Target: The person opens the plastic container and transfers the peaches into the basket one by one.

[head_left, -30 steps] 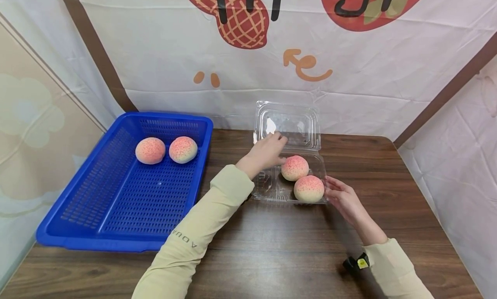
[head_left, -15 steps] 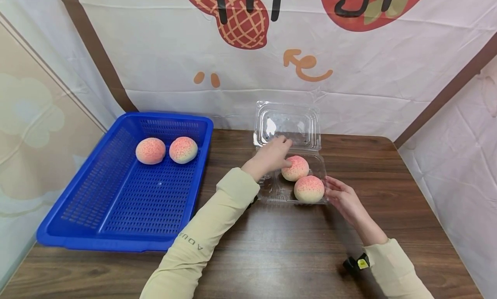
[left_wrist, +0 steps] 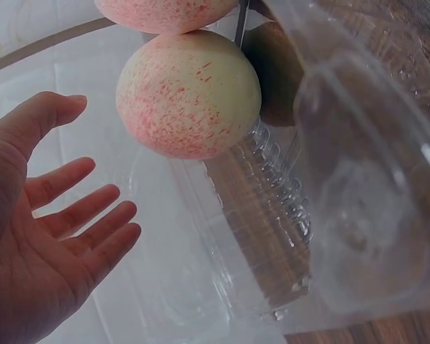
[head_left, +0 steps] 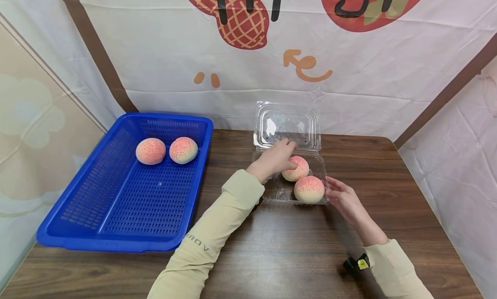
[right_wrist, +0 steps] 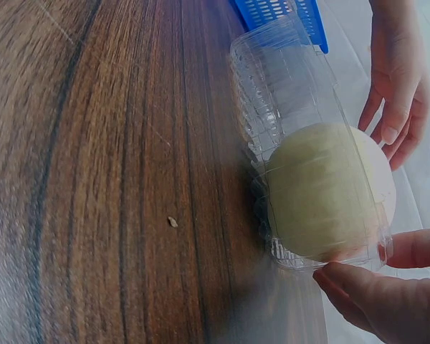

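Observation:
A clear plastic clamshell container (head_left: pixel 286 195) stands with its lid (head_left: pixel 297 122) raised at the back. Two round pink-and-cream peach buns sit in its right half, the far bun (head_left: pixel 297 171) and the near bun (head_left: pixel 309 189). My left hand (head_left: pixel 275 158) hovers over the far bun, its thumb overlapping it in the head view. In the left wrist view its fingers (left_wrist: pixel 93 229) are spread, apart from a bun (left_wrist: pixel 193 93). My right hand (head_left: pixel 345 199) holds the container's right edge, thumb (right_wrist: pixel 351 283) against the wall and a finger at the rim.
A blue perforated basket (head_left: pixel 132 243) stands on the left of the wooden table (head_left: pixel 279 251), with two more peach buns (head_left: pixel 150 151) at its back. A printed cloth (head_left: pixel 163 44) hangs behind the table. A black strap (head_left: pixel 351 264) shows by the right sleeve.
My left hand has moved a little to the right, over the far bun. The right hand, the container and the buns have stayed in place.

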A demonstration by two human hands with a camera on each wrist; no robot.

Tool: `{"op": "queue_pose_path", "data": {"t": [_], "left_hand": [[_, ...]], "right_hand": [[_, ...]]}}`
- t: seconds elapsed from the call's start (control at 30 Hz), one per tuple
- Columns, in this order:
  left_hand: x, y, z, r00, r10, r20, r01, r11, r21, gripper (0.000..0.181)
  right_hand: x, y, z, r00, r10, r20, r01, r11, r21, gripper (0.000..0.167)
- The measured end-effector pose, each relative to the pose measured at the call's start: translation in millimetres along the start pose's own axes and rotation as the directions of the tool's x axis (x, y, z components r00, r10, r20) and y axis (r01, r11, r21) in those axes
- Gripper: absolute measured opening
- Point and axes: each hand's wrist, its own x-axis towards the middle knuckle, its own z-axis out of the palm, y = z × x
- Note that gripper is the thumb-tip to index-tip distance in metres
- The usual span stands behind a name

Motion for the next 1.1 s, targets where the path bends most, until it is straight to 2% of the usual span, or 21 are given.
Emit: {"op": "queue_pose_path", "data": {"t": [0.2,0.47,0.8,1.1], "left_hand": [[2.9,-0.6,5.4,1.000,-0.001,-0.005,0.001,1.000,-0.011,0.048],[6.5,3.8,9.5,1.000,-0.018,0.025,0.019,0.999,-0.037,0.052],[12.0,10.3,14.3,0.999,0.012,0.053,-0.013,1.000,0.017,0.053],[12.7,12.9,18.1,0.996,0.047,0.074,-0.046,0.999,-0.011,0.049]], "right_hand": [[0.2,0.7,-0.2,1.000,0.017,-0.013,-0.017,1.000,0.008,0.055],[-0.5,-0.8,0.1,1.000,0.012,-0.013,-0.012,1.000,0.011,0.055],[-0.4,-0.7,0.2,1.000,0.015,-0.011,-0.015,1.000,0.014,0.055],[-0.7,-1.9,0.1,1.000,0.018,-0.011,-0.018,1.000,0.005,0.054]]}}
